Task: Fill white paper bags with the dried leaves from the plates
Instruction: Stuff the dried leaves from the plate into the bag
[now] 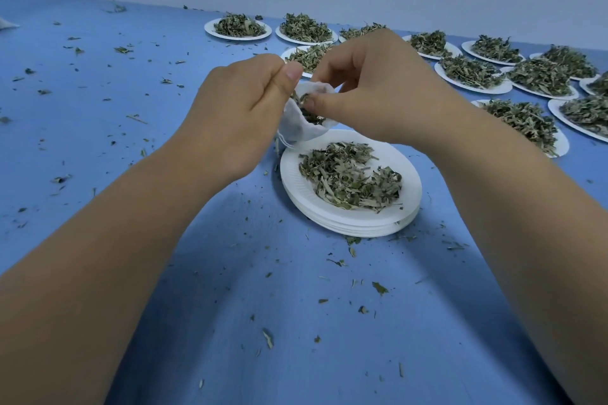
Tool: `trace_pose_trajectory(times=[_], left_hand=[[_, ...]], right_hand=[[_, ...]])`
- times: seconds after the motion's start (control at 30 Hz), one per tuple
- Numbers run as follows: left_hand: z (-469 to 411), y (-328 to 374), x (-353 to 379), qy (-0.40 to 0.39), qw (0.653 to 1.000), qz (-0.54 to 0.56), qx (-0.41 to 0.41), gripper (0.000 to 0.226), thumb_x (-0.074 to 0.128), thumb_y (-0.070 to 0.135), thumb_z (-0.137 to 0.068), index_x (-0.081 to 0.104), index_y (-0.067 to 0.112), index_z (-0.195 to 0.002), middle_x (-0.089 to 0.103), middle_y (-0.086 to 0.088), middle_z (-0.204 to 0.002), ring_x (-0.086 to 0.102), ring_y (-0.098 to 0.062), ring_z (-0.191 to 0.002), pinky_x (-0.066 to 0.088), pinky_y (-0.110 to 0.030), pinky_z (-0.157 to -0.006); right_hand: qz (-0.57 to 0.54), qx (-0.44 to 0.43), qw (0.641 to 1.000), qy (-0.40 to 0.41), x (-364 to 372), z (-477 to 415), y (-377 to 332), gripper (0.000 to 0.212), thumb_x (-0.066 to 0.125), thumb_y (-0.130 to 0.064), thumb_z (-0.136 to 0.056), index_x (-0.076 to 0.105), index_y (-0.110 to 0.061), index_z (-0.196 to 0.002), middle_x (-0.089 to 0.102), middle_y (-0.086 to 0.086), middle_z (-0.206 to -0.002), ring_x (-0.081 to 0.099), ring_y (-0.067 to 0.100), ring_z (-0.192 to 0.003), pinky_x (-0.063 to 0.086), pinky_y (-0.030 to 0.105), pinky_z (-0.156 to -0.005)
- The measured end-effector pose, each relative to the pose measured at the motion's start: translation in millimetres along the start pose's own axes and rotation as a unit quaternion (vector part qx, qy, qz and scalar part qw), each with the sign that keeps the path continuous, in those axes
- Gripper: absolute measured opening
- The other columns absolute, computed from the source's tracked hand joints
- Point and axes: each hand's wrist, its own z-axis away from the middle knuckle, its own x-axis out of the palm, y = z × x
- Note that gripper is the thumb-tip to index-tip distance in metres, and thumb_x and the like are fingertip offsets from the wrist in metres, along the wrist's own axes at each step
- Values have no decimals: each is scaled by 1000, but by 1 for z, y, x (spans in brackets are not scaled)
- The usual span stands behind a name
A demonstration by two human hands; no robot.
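Note:
A small white paper bag (301, 126) hangs just above the far rim of a stack of white paper plates (391, 217) holding a loose pile of dried green leaves (348, 179). My left hand (243, 102) pinches the bag's left edge between thumb and fingers and holds its mouth open. My right hand (371, 89) is at the bag's mouth, its thumb and fingertips pinching a tuft of dried leaves inside the opening. Dark leaves show inside the bag. A thin white string dangles from the bag's lower left.
Several more white plates heaped with dried leaves (238, 28) run along the back and right of the blue table (98, 128), close to a pale wall. Leaf crumbs are scattered across the blue surface. A bit of something white (6, 23) lies at the far left edge.

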Motion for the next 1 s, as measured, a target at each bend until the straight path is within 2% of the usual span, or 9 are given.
trace_pose_trajectory(times=[0.1, 0.23, 0.3, 0.37, 0.47, 0.57, 0.67, 0.83, 1.0], left_hand=[[0, -1, 0, 8, 1000, -9, 3, 46, 38, 42, -107, 38, 18, -68, 47, -5, -64, 39, -20, -61, 33, -37, -58], [1, 1, -1, 4, 1000, -2, 19, 44, 36, 42, -107, 42, 22, -69, 45, 2, -62, 37, -12, -59, 31, -29, -55], [1, 1, 0, -6, 1000, 0, 22, 43, 37, 41, -108, 40, 27, -67, 42, 5, -60, 38, -10, -58, 29, -23, -53], [2, 2, 0, -10, 1000, 4, 27, 44, 39, 39, -108, 37, 32, -65, 39, 6, -58, 40, -7, -56, 27, -20, -51], [1, 2, 1, -1, 999, 7, 31, 45, 40, 38, -108, 33, 29, -64, 35, 5, -57, 37, -7, -55, 27, -19, -51], [0, -1, 1, 8, 1000, 8, 27, 47, 39, 41, -107, 38, 16, -67, 37, 1, -61, 33, -11, -57, 25, -24, -52], [-1, -4, 0, 1, 1000, 23, 14, 50, 37, 43, -107, 45, 8, -72, 41, 0, -62, 34, -12, -59, 28, -32, -55], [0, -3, 0, -4, 999, 49, 9, 46, 37, 42, -107, 53, 14, -73, 45, 4, -59, 42, -12, -58, 35, -35, -58], [1, -4, 3, -14, 999, 33, 10, 42, 38, 41, -107, 49, 27, -68, 46, 15, -57, 40, -4, -57, 29, -17, -52]], right_hand=[[-95, 11, 995, -19, -4, 2, -1, 16, 70, -19, -88, 75, -21, -103, 75, -9, -96, 61, -10, -68, 37, 4, -51], [-113, -2, 993, -27, -3, 2, -5, 15, 71, -18, -86, 74, -18, -101, 77, -5, -94, 71, 7, -85, 52, 18, -63], [-82, -1, 996, -31, 2, 0, -8, 14, 67, -16, -86, 74, -14, -98, 75, 4, -88, 66, 15, -72, 51, 30, -64], [-49, 2, 998, -35, 6, -1, -8, 13, 67, -17, -87, 74, -10, -95, 68, 10, -74, 49, 12, -57, 40, 26, -57], [16, 17, 999, -28, 9, -2, -8, 9, 69, -15, -82, 73, -17, -90, 59, -7, -65, 47, 6, -55, 40, 24, -57], [-57, 29, 998, -16, 4, -1, -9, 14, 74, -16, -85, 74, -18, -99, 74, -5, -85, 69, 11, -77, 59, 35, -78], [-159, 18, 987, -17, -2, 3, -8, 15, 76, -17, -88, 74, -15, -103, 78, 4, -96, 73, 22, -93, 57, 44, -90], [-185, -7, 983, 0, 5, 4, -8, 19, 81, -15, -85, 75, -7, -101, 78, 8, -92, 73, 22, -83, 58, 33, -82], [-195, -5, 981, -5, 8, 4, -2, 20, 83, -14, -83, 75, -7, -100, 77, 5, -90, 73, 18, -81, 58, 28, -79]])
